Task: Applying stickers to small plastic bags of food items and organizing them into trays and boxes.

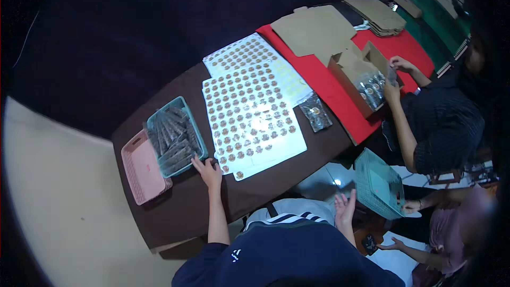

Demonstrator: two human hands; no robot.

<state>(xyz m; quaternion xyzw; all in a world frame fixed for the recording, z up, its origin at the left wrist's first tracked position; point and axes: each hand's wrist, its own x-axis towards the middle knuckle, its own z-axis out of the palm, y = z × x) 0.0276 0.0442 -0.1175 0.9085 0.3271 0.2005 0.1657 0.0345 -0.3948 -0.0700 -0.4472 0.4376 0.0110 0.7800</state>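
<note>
My left hand rests at the near corner of a teal plastic basket, fingers apart at its rim. Clear packets of dark contents fill that basket, which partly overlaps a pink plastic basket. To the right of my left hand lie white sheets of round brown stickers. My right hand is off the table beside my body, palm up with fingers spread and nothing in it. Close to its fingertips is a second teal basket, gripped at its far end by a seated person's hand.
One packet with a round sticker lies right of the sheets. Another person's hands hold a packet over a cardboard box of packets on red cloth. Flattened cardboard lies behind. The dark tablecloth ends near my waist.
</note>
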